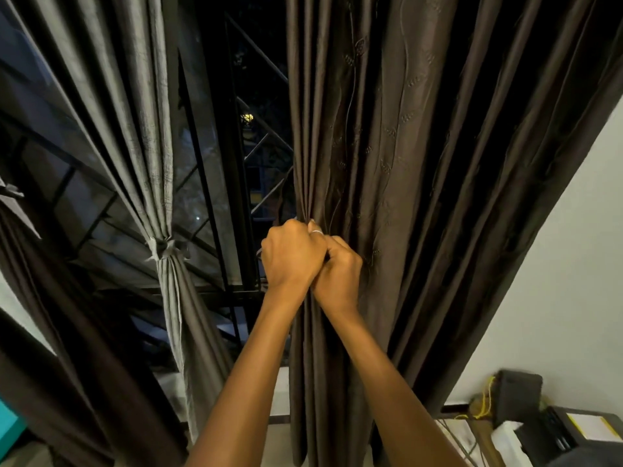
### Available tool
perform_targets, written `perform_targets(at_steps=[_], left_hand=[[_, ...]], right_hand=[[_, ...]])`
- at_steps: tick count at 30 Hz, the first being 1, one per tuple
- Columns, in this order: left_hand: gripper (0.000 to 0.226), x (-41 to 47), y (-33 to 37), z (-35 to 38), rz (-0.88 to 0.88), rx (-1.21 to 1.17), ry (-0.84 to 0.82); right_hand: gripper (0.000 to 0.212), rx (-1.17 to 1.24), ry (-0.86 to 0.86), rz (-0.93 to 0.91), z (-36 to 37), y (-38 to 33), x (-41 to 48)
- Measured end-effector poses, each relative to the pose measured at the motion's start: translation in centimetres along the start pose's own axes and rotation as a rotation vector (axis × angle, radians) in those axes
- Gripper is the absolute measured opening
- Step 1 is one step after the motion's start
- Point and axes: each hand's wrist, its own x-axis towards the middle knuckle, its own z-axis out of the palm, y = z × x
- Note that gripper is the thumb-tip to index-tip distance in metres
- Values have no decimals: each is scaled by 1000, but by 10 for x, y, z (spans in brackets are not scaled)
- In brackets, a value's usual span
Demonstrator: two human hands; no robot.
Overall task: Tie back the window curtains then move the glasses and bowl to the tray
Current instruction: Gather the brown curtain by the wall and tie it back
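Note:
A dark brown curtain (pixel 397 156) hangs in long folds over the right half of the window. Both fists meet at its left edge at mid height. My left hand (pixel 291 256) grips the gathered edge folds, knuckles toward me. My right hand (pixel 338 267) presses against it from the right and grips the same bunch of fabric; a ring shows on one finger. A pale grey curtain (pixel 145 136) to the left is tied in a knot (pixel 163 246). Another dark curtain (pixel 67 315) hangs at the far left. No glasses, bowl or tray are in view.
Black window bars (pixel 236 183) and dark glass show between the curtains. A white wall (pixel 556 281) stands at the right. Below it sit a dark box (pixel 517 396), yellow wires and a black device on a surface. A teal object (pixel 10 423) pokes in at the bottom left.

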Motion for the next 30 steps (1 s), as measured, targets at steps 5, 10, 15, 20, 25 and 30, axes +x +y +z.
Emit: perform_targets(at_steps=[5, 10, 15, 20, 25, 30], left_hand=[[46, 3, 1, -5, 52, 58, -17], [50, 8, -12, -16, 94, 20, -44], [54, 16, -31, -33, 119, -44, -74], [61, 36, -63, -56, 124, -56, -65], [61, 38, -74, -67, 137, -75, -77], [58, 28, -69, -70, 158, -78, -107]], right_hand=[[18, -106, -105, -68, -24, -5, 2], [33, -404, 413, -62, -63, -20, 15], [61, -437, 281, 236, -95, -15, 53], [41, -508, 153, 211, -124, 1, 69], [47, -515, 214, 144, -110, -1, 56], [8, -552, 372, 14, -69, -16, 20]])
